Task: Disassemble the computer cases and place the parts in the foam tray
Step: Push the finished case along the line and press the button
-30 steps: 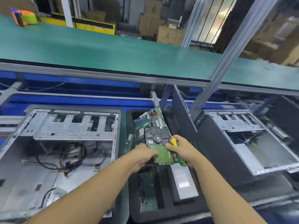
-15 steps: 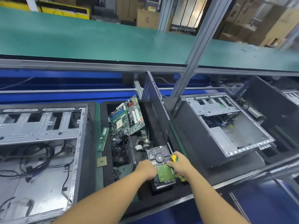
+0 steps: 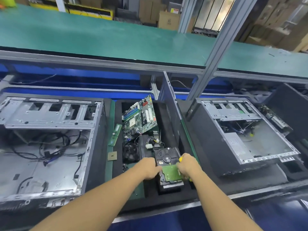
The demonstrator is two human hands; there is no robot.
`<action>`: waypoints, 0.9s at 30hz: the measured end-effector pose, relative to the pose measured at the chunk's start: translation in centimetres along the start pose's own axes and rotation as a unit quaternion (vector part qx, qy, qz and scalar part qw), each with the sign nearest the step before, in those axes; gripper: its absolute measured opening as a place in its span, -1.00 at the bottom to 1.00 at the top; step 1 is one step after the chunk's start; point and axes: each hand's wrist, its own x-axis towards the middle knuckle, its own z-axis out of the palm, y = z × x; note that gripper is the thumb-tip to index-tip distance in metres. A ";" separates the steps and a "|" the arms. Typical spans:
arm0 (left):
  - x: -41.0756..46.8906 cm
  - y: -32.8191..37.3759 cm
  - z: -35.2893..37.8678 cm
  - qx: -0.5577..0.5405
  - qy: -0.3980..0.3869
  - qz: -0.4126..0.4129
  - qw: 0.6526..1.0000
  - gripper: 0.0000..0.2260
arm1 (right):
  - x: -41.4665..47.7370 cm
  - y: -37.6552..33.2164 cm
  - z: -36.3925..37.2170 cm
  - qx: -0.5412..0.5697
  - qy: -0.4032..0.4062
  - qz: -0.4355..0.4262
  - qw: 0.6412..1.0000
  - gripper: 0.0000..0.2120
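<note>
The hard drive [image 3: 166, 157], green board up, sits in the black foam tray [image 3: 176, 196].

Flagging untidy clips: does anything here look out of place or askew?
The motherboard leans tilted across the far end of the foam tray rather than lying flat. A memory stick and a square chip lie on the green strip by the tray's left rim, not in a compartment.
</note>
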 end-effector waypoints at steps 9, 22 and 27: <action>-8.0 -6.5 -8.6 -0.232 0.238 0.054 0.942 -0.77 | -7.6 -12.4 3.5 0.502 -0.079 -0.167 0.845 -0.88; -31.4 -32.3 -7.7 -0.281 0.557 -0.065 0.779 -0.66 | -24.7 -28.9 15.5 0.385 -0.171 -0.342 0.840 -0.89; -37.6 -43.0 2.3 -0.280 0.509 -0.235 0.779 -0.75 | -30.0 -29.8 22.7 0.302 -0.238 -0.358 0.851 -0.90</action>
